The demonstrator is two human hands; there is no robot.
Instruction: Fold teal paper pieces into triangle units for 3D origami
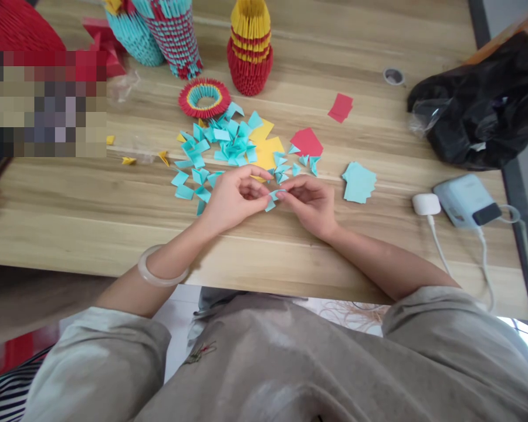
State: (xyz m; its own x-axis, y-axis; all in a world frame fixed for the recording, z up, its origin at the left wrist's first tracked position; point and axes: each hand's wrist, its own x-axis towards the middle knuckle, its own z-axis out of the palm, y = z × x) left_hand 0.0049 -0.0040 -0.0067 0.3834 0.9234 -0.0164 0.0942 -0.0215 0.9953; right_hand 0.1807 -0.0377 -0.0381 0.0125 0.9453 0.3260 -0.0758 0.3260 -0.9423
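Between my two hands, near the table's front edge, is a small folded piece of blue paper [271, 201]. My left hand [236, 196] pinches its left side with thumb and fingers. On its right side the thumb and forefinger of my right hand [310, 202] are closed. Left of and beyond my hands lies a loose pile of folded blue papers [235, 140]. Small blue folded triangles [280, 170] sit just past my fingertips. Yellow paper sheets [266, 146] and red paper sheets [307, 142] lie behind them. A stack of blue paper slips [359, 183] rests to the right.
A red ring of folded paper [205, 98], a red-and-yellow paper vase [250, 50] and a blue-and-red paper vase [173, 38] stand farther back. At right are a black plastic bag [484, 105], a white charger [426, 204] and a pale blue box-shaped device [464, 199] with cables.
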